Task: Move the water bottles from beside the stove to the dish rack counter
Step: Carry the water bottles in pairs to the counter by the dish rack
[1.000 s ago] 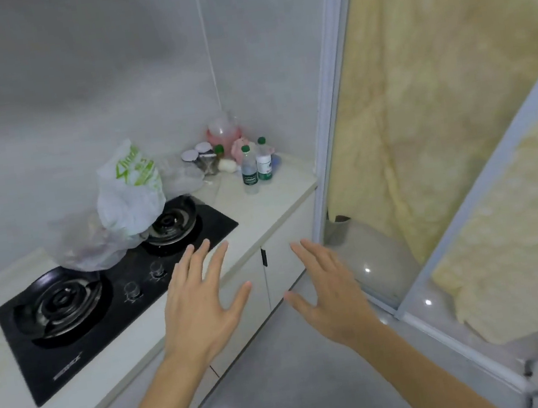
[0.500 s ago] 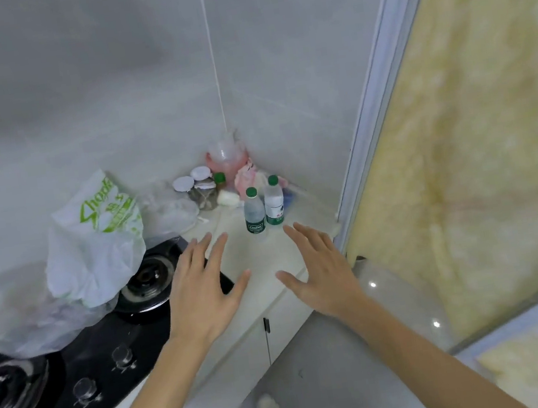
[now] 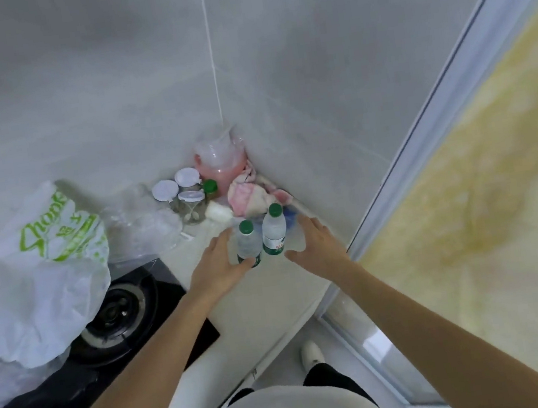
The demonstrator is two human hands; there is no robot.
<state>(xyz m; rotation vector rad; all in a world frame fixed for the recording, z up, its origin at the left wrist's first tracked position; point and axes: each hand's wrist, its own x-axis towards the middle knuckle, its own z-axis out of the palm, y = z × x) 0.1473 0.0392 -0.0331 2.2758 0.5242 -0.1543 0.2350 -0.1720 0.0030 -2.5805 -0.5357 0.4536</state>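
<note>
Two clear water bottles with green caps stand side by side on the white counter [image 3: 273, 293] near the wall corner, right of the stove [image 3: 120, 311]. My left hand [image 3: 216, 270] curls around the left bottle [image 3: 247, 241], fingers behind it and thumb across its label at the base. My right hand [image 3: 319, 248] is cupped beside the right bottle [image 3: 274, 229] with fingers apart; its thumb tip is close to the bottle's base, and a gap shows between palm and bottle.
Behind the bottles the corner holds a pink jug [image 3: 220, 162], white-lidded glass jars [image 3: 186, 194] and a pink cloth [image 3: 249, 199]. A white plastic bag [image 3: 35, 271] lies over the stove's left. A sliding door frame [image 3: 423, 133] borders the counter's right end.
I have stepped closer to the corner. Both hands moved forward from the counter's front edge to either side of the two bottles, and the left has curled around the left bottle.
</note>
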